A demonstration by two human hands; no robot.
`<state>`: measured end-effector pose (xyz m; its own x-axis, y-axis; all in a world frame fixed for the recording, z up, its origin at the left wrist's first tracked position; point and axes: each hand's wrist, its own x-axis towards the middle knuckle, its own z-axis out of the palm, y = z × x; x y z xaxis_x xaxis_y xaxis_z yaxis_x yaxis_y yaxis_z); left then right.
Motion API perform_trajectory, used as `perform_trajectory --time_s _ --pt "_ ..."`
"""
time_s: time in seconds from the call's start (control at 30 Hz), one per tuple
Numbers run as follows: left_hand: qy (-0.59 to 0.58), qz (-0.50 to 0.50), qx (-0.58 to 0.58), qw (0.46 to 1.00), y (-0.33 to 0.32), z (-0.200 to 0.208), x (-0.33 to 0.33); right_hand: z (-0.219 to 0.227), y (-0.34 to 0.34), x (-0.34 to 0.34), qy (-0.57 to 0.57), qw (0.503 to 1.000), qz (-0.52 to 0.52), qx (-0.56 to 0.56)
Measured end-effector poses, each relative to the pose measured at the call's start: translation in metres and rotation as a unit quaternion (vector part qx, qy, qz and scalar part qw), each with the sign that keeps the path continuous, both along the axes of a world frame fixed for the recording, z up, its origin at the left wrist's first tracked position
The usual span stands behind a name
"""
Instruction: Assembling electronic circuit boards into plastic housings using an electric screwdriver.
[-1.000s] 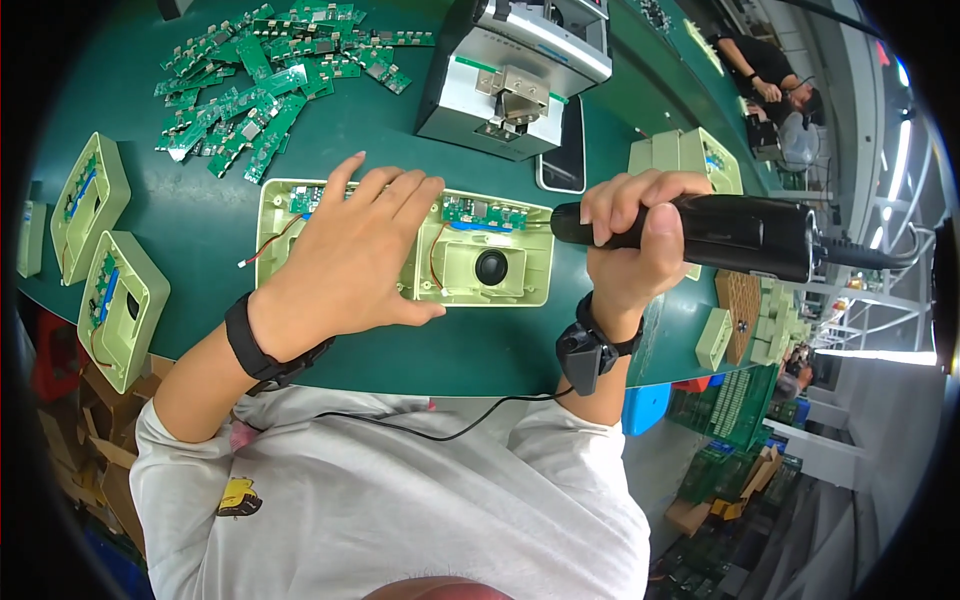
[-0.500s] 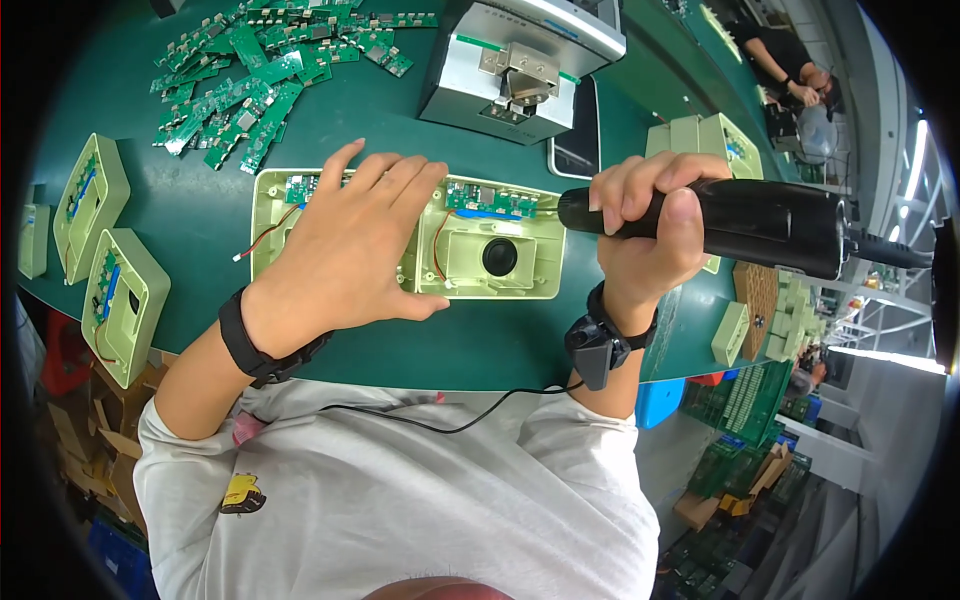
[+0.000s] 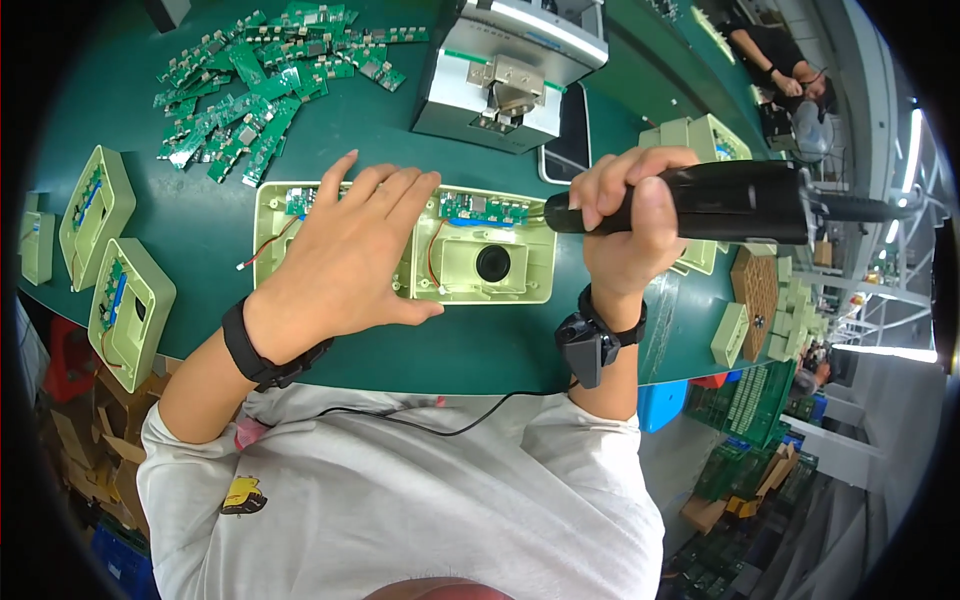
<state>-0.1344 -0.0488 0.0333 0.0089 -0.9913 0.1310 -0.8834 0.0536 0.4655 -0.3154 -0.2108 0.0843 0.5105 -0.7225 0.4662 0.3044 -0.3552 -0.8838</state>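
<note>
My right hand (image 3: 632, 205) is closed around a black electric screwdriver (image 3: 735, 203). Its tip meets the right end of a green circuit board (image 3: 485, 207) inside the right-hand pale green housing (image 3: 545, 285). A round black part (image 3: 493, 263), a blue strip and a red-and-black wire also sit in that housing. With fingers spread, my left hand (image 3: 350, 250) lies across the left-hand pale green housing (image 3: 263, 222), covering most of its inside. Another circuit board (image 3: 300, 200) shows past its fingers, and a wire with a white plug hangs over the left edge.
Beyond the housings lies a heap of green circuit boards (image 3: 255, 95). A silver-grey machine (image 3: 490, 100) stands at the far middle, beside a dark flat device with a white edge (image 3: 568, 140). More fitted housings (image 3: 130, 310) stand left; others stand right. Another person (image 3: 785, 75) sits far right.
The whole view has shifted slightly. The screwdriver's rear end has swung toward the far side, while its tip stays at the board's right end. My left hand keeps its place on the housing.
</note>
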Motion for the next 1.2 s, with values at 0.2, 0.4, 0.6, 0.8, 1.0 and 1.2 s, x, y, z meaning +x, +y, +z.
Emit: perform_trajectory --time_s 0.2,0.4,0.6,0.8,1.0,1.2 --pt "-0.027 -0.001 0.006 1.0 0.0 -0.004 -0.038 0.034 -0.01 0.021 -0.085 0.99 0.113 -0.031" --pt "-0.065 -0.083 0.031 0.994 0.024 0.017 -0.011 0.046 -0.021 0.08 -0.112 0.989 0.002 -0.1" --pt "-0.05 0.002 0.063 0.997 0.029 0.015 0.033 0.036 -0.022 0.073 -0.096 0.992 0.073 -0.03" --pt "0.015 -0.046 -0.036 0.998 0.002 -0.01 0.006 0.027 0.007 0.04 -0.043 0.987 0.15 -0.026" --pt "0.011 -0.039 -0.046 0.998 0.001 -0.011 0.005 0.002 0.014 0.039 -0.055 0.992 0.112 -0.005" --pt "0.018 -0.038 -0.047 0.998 0.0 -0.012 0.004 -0.005 0.014 0.041 -0.085 0.99 0.117 -0.009"
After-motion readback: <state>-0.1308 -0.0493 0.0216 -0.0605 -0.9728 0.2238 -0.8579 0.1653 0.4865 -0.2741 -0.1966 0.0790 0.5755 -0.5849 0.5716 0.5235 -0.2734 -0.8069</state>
